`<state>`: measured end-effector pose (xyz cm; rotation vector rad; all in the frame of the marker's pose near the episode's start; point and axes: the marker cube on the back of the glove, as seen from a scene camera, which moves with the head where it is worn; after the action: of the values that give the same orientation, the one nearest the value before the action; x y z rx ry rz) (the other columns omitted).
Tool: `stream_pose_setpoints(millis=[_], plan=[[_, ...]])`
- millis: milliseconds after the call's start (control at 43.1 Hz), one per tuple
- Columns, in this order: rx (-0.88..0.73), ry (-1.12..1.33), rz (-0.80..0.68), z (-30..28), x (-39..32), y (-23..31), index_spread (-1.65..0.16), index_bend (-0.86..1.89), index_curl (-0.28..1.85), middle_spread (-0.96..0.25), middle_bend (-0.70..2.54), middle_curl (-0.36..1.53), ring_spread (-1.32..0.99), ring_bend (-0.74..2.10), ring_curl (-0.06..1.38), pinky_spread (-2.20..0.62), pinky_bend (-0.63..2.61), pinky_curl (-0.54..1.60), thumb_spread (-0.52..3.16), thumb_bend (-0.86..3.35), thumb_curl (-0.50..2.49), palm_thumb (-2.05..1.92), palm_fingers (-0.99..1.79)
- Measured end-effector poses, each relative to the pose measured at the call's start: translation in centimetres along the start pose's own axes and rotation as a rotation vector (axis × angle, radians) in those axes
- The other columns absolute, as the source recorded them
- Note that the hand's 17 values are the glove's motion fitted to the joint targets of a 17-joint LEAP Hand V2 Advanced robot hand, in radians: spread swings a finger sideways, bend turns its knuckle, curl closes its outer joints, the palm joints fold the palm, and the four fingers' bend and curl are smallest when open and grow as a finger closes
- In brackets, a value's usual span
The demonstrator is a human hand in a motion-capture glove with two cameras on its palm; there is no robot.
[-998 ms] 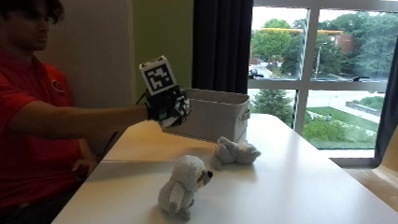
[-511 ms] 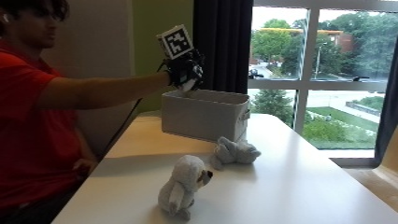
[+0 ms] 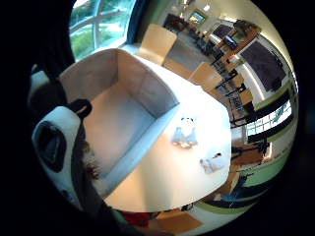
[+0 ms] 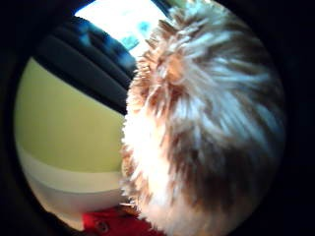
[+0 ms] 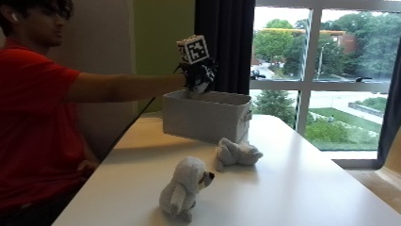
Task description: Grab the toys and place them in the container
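- Toys: two plush toys are left on the white table (image 5: 294, 188). The nearest, a white plush dog (image 5: 183, 187), sits upright towards the table's near edge. Just beyond it, a grey-white plush (image 5: 236, 153) lies on its side, close to the container's front wall but apart from it.
- Third toy: a fluffy brown-and-white toy (image 4: 206, 123) is held against the palm of the gloved right hand (image 5: 199, 76), whose fingers are curled round it, above the container's rim. It is judged not yet released.
- Container (image 5: 206, 115): a white bin with an open top; its floor is seen bare in the little-finger palm view.
- Progress: none deposited, one about to be, two remaining.
- Obstacles: none seen between the toys and the bin.
- Beyond: a dark curtain (image 5: 222, 42) and a window (image 5: 325, 70).
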<state>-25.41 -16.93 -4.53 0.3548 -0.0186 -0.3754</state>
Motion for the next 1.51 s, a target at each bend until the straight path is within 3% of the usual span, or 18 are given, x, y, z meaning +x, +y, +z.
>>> stream_pose_setpoints(millis=[139, 232, 255, 302, 325, 371, 418, 580, 696, 789, 1091, 1323, 1509], plan=[[-0.111, 0.023, -0.023, 0.9, -0.6, 0.5, -0.35, 0.46, 0.95, -0.31, 1.09, 0.68, -0.36, 1.28, 0.48, -0.42, 0.83, 0.39, 0.69, -0.04, 0.81, 0.33, 1.13], [-0.233, 0.032, -0.009, 1.1, -0.4, 1.1, -0.35, 0.33, 0.93, -0.33, 0.99, 0.66, -0.37, 1.18, 0.46, -0.40, 0.91, 0.42, 0.80, -0.06, 0.76, 0.24, 0.89], [-0.257, 0.032, -0.009, 1.0, -0.3, 1.3, -0.37, 0.29, 0.90, -0.34, 0.88, 0.62, -0.37, 1.07, 0.42, -0.35, 0.92, 0.42, 0.87, -0.10, 0.72, 0.14, 0.53], [-0.283, 0.025, -0.012, 0.8, 0.0, 1.6, -0.37, 0.23, 0.91, -0.32, 0.78, 0.60, -0.32, 1.03, 0.45, -0.29, 1.01, 0.49, 0.92, -0.09, 0.68, 0.09, 0.27], [-0.285, 0.019, -0.013, 0.6, 0.2, 1.8, -0.37, 0.17, 0.88, -0.28, 0.66, 0.56, -0.28, 0.92, 0.42, -0.24, 1.08, 0.51, 0.93, -0.09, 0.66, 0.05, -0.02], [-0.276, 0.007, -0.015, 0.1, 0.7, 2.1, -0.37, 0.11, 0.82, -0.24, 0.56, 0.53, -0.22, 0.78, 0.38, -0.19, 1.14, 0.51, 0.95, -0.09, 0.62, -0.01, -0.25], [-0.264, 0.001, -0.017, -0.5, 1.4, 2.5, -0.38, 0.08, 0.74, -0.20, 0.48, 0.48, -0.18, 0.65, 0.31, -0.14, 1.14, 0.47, 0.96, -0.09, 0.59, -0.05, -0.29], [-0.259, 0.003, 0.030, -1.8, 4.0, 3.8, -0.37, 0.12, 0.62, -0.13, 0.33, 0.42, -0.09, 0.43, 0.20, -0.02, 1.01, 0.41, 0.98, -0.09, 0.49, -0.10, -0.25], [-0.285, 0.063, 0.189, -1.6, 6.8, 4.9, -0.37, 0.14, 0.57, -0.10, 0.27, 0.40, -0.06, 0.36, 0.19, 0.02, 0.94, 0.38, 0.98, -0.09, 0.43, -0.10, -0.20], [-0.285, 0.057, 0.069, -1.8, 9.1, 6.6, -0.37, 0.15, 0.53, -0.09, 0.23, 0.39, -0.05, 0.30, 0.18, 0.04, 0.88, 0.35, 0.98, -0.09, 0.40, -0.11, -0.20], [-0.323, 0.108, 0.136, -1.6, 17.9, 11.0, -0.37, 0.15, 0.45, -0.08, 0.16, 0.36, -0.04, 0.17, 0.18, 0.07, 0.74, 0.31, 0.95, -0.10, 0.30, -0.12, -0.15], [-0.392, 0.155, 0.348, 0.2, 25.7, 16.0, -0.38, 0.17, 0.42, -0.08, 0.15, 0.33, -0.04, 0.15, 0.17, 0.07, 0.69, 0.30, 0.92, -0.11, 0.25, -0.15, -0.14], [-0.418, 0.191, 0.402, 0.3, 30.1, 18.7, -0.38, 0.18, 0.40, -0.08, 0.15, 0.32, -0.05, 0.15, 0.17, 0.07, 0.66, 0.30, 0.91, -0.11, 0.22, -0.15, -0.14]])
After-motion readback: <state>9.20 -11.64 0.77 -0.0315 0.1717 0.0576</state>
